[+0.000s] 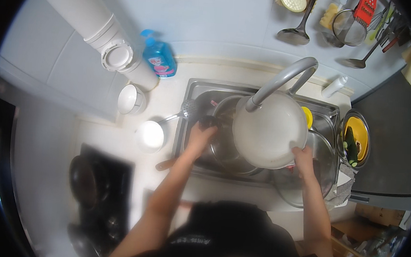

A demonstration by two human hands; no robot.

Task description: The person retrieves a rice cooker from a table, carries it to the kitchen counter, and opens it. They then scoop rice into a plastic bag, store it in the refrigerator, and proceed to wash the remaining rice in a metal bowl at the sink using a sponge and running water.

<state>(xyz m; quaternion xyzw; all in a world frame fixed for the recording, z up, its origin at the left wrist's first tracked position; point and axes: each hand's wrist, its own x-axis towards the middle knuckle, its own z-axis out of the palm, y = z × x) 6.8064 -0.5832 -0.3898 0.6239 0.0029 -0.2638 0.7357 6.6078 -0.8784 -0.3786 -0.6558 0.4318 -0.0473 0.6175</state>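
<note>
My right hand (303, 159) grips the lower right rim of a large white round bowl or pan (274, 134), tilted under the curved metal faucet (285, 77). My left hand (202, 137) holds a dark scrubber (209, 122) over the left part of the stainless steel sink (195, 164). Below and between my hands, a metal basin (225, 155) sits in the sink, partly hidden by the white vessel. A round clear lid (317, 180) leans at the sink's right side. Behind the white vessel, part of a yellow object (307, 117) shows.
On the left counter are a perforated skimmer (188, 109), a white bowl (150, 137), stacked white cups (130, 100) and a blue pump bottle (159, 59). A basket with cucumbers (350, 147) stands right. Utensils hang above, including a metal ladle (296, 35). Dark pans (87, 182) sit lower left.
</note>
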